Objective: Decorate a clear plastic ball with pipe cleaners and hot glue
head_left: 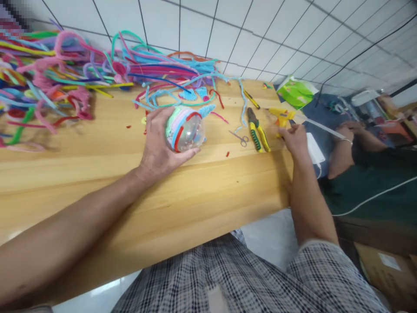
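My left grip (pixel 158 141) wraps a clear, colour-banded ball (pixel 193 134)! Right grip (pixel 296 139) clasps the yellow glue gun (pixel 280 116), combination pliers (pixel 257 132) just to its left.

a grey-and-black checked garment (pixel 176 278), perhaps a shirt; short right sleeve (pixel 332 269) in matching check; both forearms (pixel 87 213) bare.

The left hand (pixel 156 143) holds a round, clear ball (pixel 192 135) with soft bands of red, blue, pink and green on it. The right hand (pixel 297 138) holds a yellow glue gun (pixel 280 115). Between the hands, pliers (pixel 253 121) with green and yellow handles lie on the wooden surface (pixel 195 191), near small scissors (pixel 241 138). A big, messy pile of fuzzy sticks (pixel 163 70) lies by the white wall (pixel 208 26). On the right sits another person in dark green (pixel 374 187).
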`<move>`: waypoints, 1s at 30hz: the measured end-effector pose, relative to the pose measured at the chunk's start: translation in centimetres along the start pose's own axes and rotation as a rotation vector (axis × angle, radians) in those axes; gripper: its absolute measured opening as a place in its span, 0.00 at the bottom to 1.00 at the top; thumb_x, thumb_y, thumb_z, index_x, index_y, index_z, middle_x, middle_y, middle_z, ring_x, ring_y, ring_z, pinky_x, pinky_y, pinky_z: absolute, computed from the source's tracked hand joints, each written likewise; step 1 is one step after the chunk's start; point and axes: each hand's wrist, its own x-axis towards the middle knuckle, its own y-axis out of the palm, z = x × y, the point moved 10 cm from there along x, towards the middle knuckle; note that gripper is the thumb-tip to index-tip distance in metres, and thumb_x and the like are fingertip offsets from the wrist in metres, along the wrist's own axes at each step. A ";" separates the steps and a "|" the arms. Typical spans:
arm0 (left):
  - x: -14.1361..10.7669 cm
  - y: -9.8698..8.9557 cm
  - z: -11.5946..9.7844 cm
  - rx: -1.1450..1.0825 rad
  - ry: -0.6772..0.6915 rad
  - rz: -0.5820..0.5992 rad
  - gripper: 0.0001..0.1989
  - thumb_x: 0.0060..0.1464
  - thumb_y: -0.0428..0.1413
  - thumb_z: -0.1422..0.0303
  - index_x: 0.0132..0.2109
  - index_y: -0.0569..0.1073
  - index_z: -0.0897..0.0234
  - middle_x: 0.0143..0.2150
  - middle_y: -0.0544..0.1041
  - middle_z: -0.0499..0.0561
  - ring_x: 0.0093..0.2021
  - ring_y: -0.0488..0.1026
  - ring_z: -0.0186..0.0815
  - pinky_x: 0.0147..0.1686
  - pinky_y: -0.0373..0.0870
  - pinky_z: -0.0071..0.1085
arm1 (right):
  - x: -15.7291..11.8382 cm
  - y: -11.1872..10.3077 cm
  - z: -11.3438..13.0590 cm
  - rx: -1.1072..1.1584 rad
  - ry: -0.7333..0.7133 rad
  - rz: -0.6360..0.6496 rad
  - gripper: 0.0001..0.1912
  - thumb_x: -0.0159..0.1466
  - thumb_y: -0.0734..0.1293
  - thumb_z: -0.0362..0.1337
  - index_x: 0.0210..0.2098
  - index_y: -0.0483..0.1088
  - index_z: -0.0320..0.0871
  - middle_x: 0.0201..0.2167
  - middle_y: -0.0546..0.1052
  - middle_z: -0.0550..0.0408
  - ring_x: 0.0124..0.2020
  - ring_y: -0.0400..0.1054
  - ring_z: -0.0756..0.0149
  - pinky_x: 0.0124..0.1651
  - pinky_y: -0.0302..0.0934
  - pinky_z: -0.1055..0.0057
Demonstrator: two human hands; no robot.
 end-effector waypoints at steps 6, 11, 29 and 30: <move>-0.2 0.5 0.8 -0.019 -0.058 0.040 0.54 0.57 0.71 0.35 0.78 0.56 0.48 0.77 0.68 0.55 0.80 0.64 0.62 0.80 0.60 0.75 | -8.3 1.1 9.1 0.121 -0.250 0.179 0.06 0.65 0.76 0.35 0.43 0.81 0.48 0.40 0.83 0.54 0.40 0.78 0.59 0.49 0.73 0.58; -0.1 0.4 0.4 -0.033 -0.014 0.027 0.56 0.53 0.74 0.36 0.78 0.57 0.47 0.76 0.68 0.55 0.78 0.66 0.64 0.78 0.62 0.77 | -13.8 7.1 18.9 0.202 -0.600 0.587 0.09 0.75 0.68 0.34 0.45 0.82 0.51 0.45 0.86 0.48 0.54 0.80 0.51 0.60 0.73 0.50; -0.1 1.4 -0.3 -0.018 0.020 0.018 0.58 0.51 0.77 0.39 0.78 0.60 0.52 0.75 0.71 0.61 0.78 0.68 0.62 0.79 0.67 0.69 | -11.6 5.6 23.1 0.559 -0.356 0.559 0.09 0.73 0.73 0.46 0.45 0.80 0.49 0.39 0.84 0.56 0.37 0.76 0.64 0.44 0.74 0.64; -0.1 1.3 -0.4 -0.022 0.015 0.021 0.57 0.52 0.77 0.40 0.78 0.60 0.52 0.75 0.72 0.61 0.78 0.69 0.61 0.79 0.68 0.68 | -11.4 5.2 24.3 0.595 -0.365 0.572 0.10 0.72 0.74 0.48 0.44 0.81 0.49 0.40 0.85 0.56 0.38 0.77 0.64 0.44 0.74 0.64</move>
